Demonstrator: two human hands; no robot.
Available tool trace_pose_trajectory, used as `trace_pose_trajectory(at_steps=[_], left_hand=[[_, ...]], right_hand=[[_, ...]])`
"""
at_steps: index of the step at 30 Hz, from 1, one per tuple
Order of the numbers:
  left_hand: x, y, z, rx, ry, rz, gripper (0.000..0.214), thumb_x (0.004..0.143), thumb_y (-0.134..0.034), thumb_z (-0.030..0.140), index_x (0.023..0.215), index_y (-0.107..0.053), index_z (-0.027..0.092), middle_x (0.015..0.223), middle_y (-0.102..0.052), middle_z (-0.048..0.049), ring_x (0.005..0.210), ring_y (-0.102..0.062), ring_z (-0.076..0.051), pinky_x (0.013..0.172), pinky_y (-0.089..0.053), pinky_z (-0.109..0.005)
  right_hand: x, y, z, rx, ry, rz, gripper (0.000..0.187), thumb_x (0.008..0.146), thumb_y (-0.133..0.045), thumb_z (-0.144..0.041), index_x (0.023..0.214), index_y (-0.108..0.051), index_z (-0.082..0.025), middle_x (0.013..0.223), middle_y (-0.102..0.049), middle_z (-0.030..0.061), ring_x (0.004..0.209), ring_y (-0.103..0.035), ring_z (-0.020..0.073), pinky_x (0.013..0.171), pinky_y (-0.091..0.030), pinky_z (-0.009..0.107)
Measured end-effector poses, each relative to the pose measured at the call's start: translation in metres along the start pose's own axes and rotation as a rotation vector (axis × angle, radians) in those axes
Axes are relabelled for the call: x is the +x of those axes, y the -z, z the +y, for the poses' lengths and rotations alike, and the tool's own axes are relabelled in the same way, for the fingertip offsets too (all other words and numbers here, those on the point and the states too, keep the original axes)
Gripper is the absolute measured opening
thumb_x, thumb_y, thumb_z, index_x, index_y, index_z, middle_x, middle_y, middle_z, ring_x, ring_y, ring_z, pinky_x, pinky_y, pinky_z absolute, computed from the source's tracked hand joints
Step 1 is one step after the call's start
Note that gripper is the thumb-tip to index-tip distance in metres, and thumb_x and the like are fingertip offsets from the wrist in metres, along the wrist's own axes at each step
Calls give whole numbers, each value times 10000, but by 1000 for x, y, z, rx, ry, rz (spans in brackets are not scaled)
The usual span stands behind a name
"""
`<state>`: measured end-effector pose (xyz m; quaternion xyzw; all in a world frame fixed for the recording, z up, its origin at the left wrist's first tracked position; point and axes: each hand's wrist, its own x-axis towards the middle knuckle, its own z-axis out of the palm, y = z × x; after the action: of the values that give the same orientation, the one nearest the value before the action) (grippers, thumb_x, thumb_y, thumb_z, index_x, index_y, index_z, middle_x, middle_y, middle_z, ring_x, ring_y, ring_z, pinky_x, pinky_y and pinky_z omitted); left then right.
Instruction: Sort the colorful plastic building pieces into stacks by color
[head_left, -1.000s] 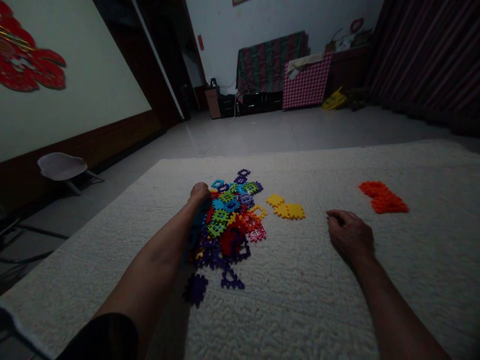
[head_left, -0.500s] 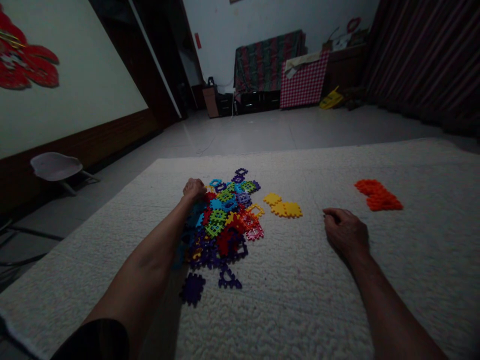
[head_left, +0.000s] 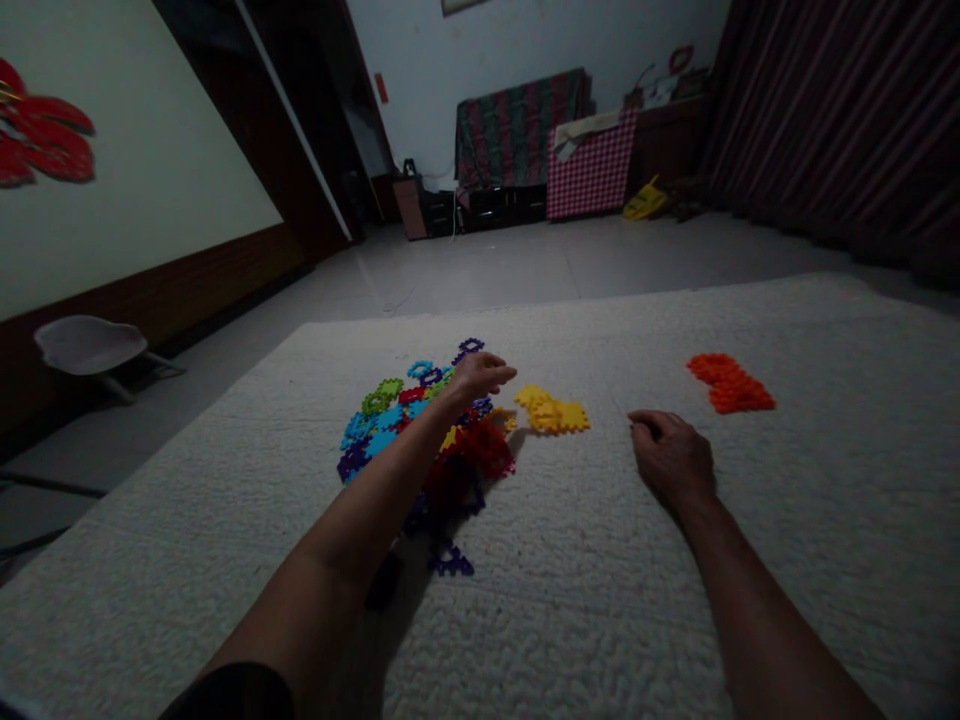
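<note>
My left hand (head_left: 484, 374) hovers over the right side of a heap of interlocking plastic tiles (head_left: 382, 440), fingers stretched to the right with nothing visible in them. The heap mixes blue, green, red and purple tiles, and my forearm covers much of it. Just right of those fingertips lies a small overlapping group of yellow tiles (head_left: 559, 412). My right hand (head_left: 671, 455) rests on the pale quilted cover (head_left: 570, 580), its fingers loosely curled, with a gap beside the thumb and nothing visible held. Beyond it is a group of orange tiles (head_left: 731, 383).
A purple tile (head_left: 451, 560) lies apart, below the heap. To the left stand a pale stool (head_left: 90, 345) and dark metal legs. Across the tiled floor are a cloth-draped cabinet (head_left: 521, 135), a red checked cloth (head_left: 592, 170) and a yellow object (head_left: 645, 200).
My left hand has moved right from the heap's left side toward the yellow tiles. One more yellow tile appears on that group. My right hand stays put; the view has shifted slightly.
</note>
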<state>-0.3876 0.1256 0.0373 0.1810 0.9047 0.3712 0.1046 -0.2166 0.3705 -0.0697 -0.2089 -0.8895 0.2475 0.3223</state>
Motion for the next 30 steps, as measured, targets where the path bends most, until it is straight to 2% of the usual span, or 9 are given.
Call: trace_pose_trajectory(at_steps=[5,10,13,16,20,24,26,28,30], left_hand=[[-17,-13,5,537,-92,-113,385,738,-748,359,1088,-729,200,1035,-740,-75,1002,-679,-223,827,-521,-267],[-25,-27,-5,831,-93,-196,401,728,-712,422,1040,-749,172,1120,-704,-155,1025,-677,-273,799,-529,-277],[-23,-28,-8,840,-126,-193,339,743,-683,366,995,-756,152,1070,-714,-165,999,-680,-269,792,-518,-268],[-19,-20,-7,746,-102,-169,253,768,-652,316,952,-756,177,947,-733,-103,937,-680,-227,762,-502,-246],[-12,-10,3,283,-13,-159,301,842,-598,409,933,-735,157,761,-681,-32,746,-644,-160,661,-483,-235],[-10,-3,16,-72,-4,-156,437,883,-556,524,1001,-708,132,773,-666,-52,666,-626,-131,612,-462,-225],[-13,6,18,18,-69,-113,449,888,-548,539,986,-718,135,791,-677,-61,684,-631,-139,629,-458,-235],[-20,20,14,262,-101,-67,386,884,-565,486,930,-740,145,773,-689,-58,709,-631,-152,661,-450,-248],[-30,34,5,518,-92,-101,280,852,-608,403,898,-761,174,780,-710,-49,751,-638,-162,693,-442,-250]], right_hand=[[1,1,-1,-13,-32,-32,308,803,-489,-281,946,-750,-206,1000,-735,93,879,-656,253,838,-510,409],[0,1,-2,-9,-27,-23,305,811,-483,-272,946,-748,-205,987,-737,82,879,-656,242,851,-506,397],[-1,1,-2,-1,-9,-7,303,809,-485,-263,946,-749,-202,985,-739,80,879,-654,236,854,-504,388],[0,0,-2,7,0,-11,307,809,-485,-263,948,-750,-195,991,-740,89,876,-653,234,859,-503,390],[0,0,-3,-3,-28,-29,324,803,-474,-274,956,-748,-194,1011,-740,94,890,-656,246,859,-500,401],[1,0,-3,-9,-29,-25,329,802,-470,-282,954,-748,-194,1000,-742,92,889,-659,253,849,-499,399],[1,-1,-1,-9,-23,-16,327,803,-469,-281,950,-748,-197,996,-743,88,886,-660,252,850,-502,397],[1,-2,0,-11,-19,-12,325,802,-470,-276,947,-750,-199,1000,-744,85,887,-661,252,854,-505,399],[0,-2,0,-13,-23,-11,319,800,-477,-275,944,-751,-200,1002,-745,85,887,-662,252,855,-507,399]])
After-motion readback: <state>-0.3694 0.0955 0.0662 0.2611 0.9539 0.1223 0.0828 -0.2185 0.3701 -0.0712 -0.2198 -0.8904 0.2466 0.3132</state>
